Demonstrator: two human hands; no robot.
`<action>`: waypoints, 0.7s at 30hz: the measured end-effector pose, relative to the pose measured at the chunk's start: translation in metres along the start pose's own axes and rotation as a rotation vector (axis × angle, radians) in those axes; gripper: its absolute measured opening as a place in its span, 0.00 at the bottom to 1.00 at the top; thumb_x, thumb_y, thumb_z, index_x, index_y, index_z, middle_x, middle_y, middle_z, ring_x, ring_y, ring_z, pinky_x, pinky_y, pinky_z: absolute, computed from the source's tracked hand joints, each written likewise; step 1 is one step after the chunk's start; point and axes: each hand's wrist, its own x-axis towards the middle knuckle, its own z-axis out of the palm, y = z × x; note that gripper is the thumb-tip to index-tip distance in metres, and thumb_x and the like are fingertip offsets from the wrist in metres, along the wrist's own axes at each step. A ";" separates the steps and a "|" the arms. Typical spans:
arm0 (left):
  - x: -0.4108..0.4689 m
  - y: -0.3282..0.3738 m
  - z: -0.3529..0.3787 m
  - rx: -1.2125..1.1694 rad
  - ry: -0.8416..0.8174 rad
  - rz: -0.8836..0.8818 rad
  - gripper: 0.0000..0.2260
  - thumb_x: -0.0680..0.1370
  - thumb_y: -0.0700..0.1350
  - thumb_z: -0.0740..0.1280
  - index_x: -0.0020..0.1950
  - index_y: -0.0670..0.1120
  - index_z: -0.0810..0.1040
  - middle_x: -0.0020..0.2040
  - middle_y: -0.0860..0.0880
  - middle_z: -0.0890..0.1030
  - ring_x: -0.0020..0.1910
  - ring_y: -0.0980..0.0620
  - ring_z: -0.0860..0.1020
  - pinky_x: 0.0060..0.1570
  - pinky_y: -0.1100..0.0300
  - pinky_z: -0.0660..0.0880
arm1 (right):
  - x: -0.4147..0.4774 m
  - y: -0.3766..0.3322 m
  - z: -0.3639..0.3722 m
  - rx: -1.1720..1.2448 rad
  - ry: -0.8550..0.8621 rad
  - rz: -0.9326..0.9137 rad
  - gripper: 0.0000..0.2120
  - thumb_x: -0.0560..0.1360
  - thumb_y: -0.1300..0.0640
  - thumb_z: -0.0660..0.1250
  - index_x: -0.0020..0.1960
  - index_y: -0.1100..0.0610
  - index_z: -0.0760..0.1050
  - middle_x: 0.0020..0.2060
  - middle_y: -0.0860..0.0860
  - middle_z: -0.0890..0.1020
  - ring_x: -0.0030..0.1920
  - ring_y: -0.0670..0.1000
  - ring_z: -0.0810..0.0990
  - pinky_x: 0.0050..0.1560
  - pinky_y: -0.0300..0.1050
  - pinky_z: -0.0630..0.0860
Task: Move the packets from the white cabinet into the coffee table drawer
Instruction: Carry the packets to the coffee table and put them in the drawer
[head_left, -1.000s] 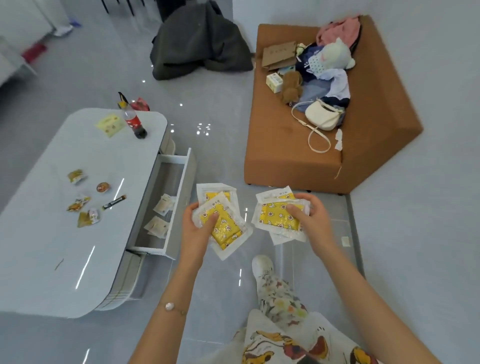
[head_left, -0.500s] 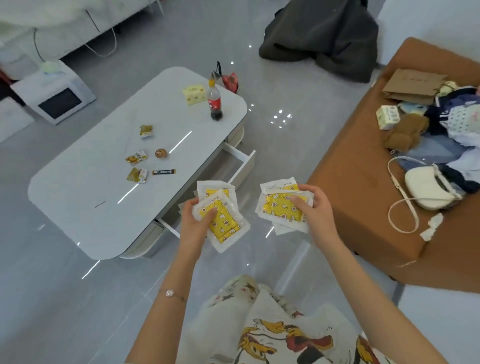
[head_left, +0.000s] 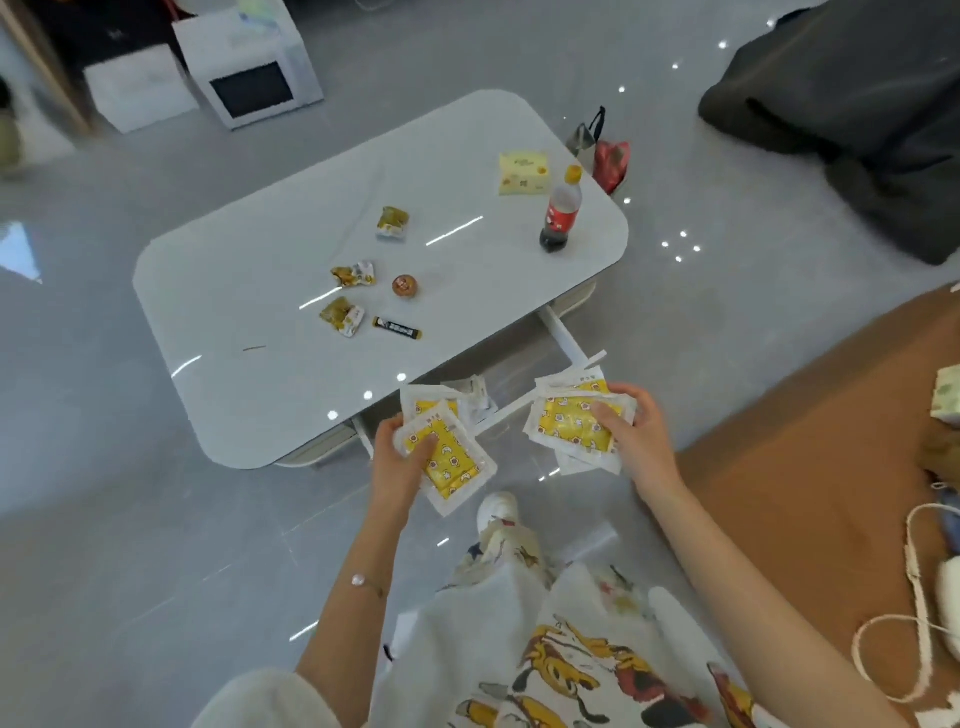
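Note:
My left hand (head_left: 400, 460) grips a small stack of white packets with yellow centres (head_left: 454, 462). A second stack of the same packets (head_left: 569, 421) is held in my right hand (head_left: 636, 434), thumb on top. Both stacks hang above the floor just in front of the white coffee table (head_left: 260, 405). Its drawer (head_left: 563, 338) stands pulled out, mostly hidden behind my hands and the packets. Some pale packets lying in the drawer (head_left: 475, 392) show between the two stacks. The white cabinet is not in view.
On the tabletop lie several snack wrappers (head_left: 345, 314), a small round sweet (head_left: 404, 286), a dark stick sachet (head_left: 397, 328), a yellow box (head_left: 523, 173) and a cola bottle (head_left: 561, 210). An orange sofa (head_left: 810, 467) stands at the right, a dark bag (head_left: 857, 104) lies on the floor beyond.
The view has swung left, so the table now lies straight ahead and the sofa has slid off to the right. Both hands keep the same hold on their packets.

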 end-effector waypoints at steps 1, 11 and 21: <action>0.009 0.003 0.001 -0.008 0.021 -0.021 0.19 0.76 0.42 0.70 0.65 0.45 0.68 0.58 0.43 0.79 0.49 0.46 0.82 0.49 0.47 0.80 | 0.012 -0.005 0.004 -0.021 -0.026 0.005 0.13 0.72 0.59 0.73 0.52 0.46 0.75 0.57 0.56 0.80 0.51 0.55 0.83 0.49 0.54 0.81; 0.129 -0.051 0.031 -0.155 0.163 -0.240 0.16 0.77 0.44 0.69 0.61 0.48 0.68 0.55 0.45 0.79 0.49 0.46 0.81 0.44 0.51 0.80 | 0.158 0.040 0.073 -0.197 -0.188 0.138 0.14 0.75 0.60 0.70 0.59 0.52 0.74 0.52 0.43 0.77 0.44 0.40 0.83 0.39 0.34 0.78; 0.357 -0.245 0.090 -0.186 0.339 -0.351 0.18 0.77 0.43 0.68 0.64 0.46 0.66 0.52 0.47 0.77 0.46 0.52 0.79 0.45 0.56 0.78 | 0.406 0.260 0.178 -0.401 -0.327 0.283 0.15 0.76 0.56 0.69 0.60 0.48 0.71 0.54 0.47 0.78 0.49 0.49 0.82 0.42 0.43 0.80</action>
